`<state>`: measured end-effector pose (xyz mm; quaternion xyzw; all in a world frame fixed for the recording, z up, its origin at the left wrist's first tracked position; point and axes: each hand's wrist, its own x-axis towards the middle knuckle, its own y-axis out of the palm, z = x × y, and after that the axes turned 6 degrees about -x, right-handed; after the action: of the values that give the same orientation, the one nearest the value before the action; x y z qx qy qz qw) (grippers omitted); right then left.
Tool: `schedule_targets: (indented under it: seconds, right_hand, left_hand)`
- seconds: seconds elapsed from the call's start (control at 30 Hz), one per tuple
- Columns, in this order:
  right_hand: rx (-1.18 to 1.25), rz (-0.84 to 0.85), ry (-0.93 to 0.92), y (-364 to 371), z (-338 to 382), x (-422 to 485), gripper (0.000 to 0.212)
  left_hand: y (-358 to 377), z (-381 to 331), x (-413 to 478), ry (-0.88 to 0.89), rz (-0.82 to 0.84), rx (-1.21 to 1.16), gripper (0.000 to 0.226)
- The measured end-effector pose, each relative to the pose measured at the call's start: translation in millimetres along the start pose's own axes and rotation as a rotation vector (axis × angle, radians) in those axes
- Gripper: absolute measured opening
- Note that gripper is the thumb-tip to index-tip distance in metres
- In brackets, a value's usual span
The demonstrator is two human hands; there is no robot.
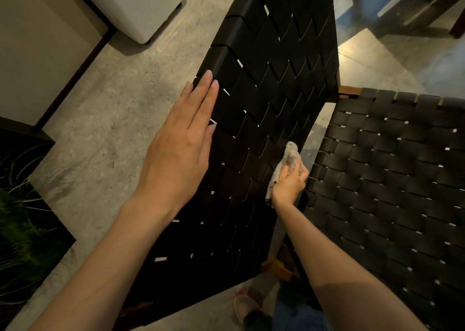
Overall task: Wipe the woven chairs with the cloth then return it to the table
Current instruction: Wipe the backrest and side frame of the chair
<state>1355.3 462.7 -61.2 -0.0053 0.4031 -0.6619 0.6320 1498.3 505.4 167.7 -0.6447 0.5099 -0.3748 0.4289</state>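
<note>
A black woven chair back [266, 84] runs up the middle of the view, and its woven seat [392, 179] with a wooden frame spreads to the right. My left hand [183, 139] lies flat with straight fingers against the left edge of the back. My right hand [289, 182] grips a bunched pale grey cloth [289, 157] and presses it on the lower right part of the back, near the gap to the seat.
Concrete floor [120, 109] lies to the left. A white appliance [141, 6] stands at the top left beside a wall. Green plants [22, 230] fill a dark bed at the lower left. A dark table [402, 3] sits at the top right. My shoe [246, 305] shows below.
</note>
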Motion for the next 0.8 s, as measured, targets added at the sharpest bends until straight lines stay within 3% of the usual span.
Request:
schedule_targets:
  seconds: [0.13,0.2,0.33,0.6,0.73,0.8]
  right_hand:
    - [0.088,0.049,0.292,-2,-8,11,0.041]
    - [0.121,0.047,0.326,-5,0,9,0.041]
    - [0.264,0.025,0.151,-13,43,-14,0.038]
    - [0.450,0.084,-0.571,-42,171,-54,0.044]
    - [0.295,-0.041,-0.650,-33,176,-40,0.046]
    - [0.235,-0.090,-0.585,-25,158,-28,0.044]
  left_hand:
    - [1,0,0,0.004,-0.014,-0.018,0.054]
    - [0,0,0,0.000,-0.016,-0.014,0.054]
    - [0,-2,0,-0.005,-0.010,-0.010,0.054]
    - [0,-3,3,-0.018,-0.010,0.032,0.054]
    - [1,-6,12,0.010,0.014,0.106,0.056]
    - [4,-10,21,0.044,0.033,0.184,0.058]
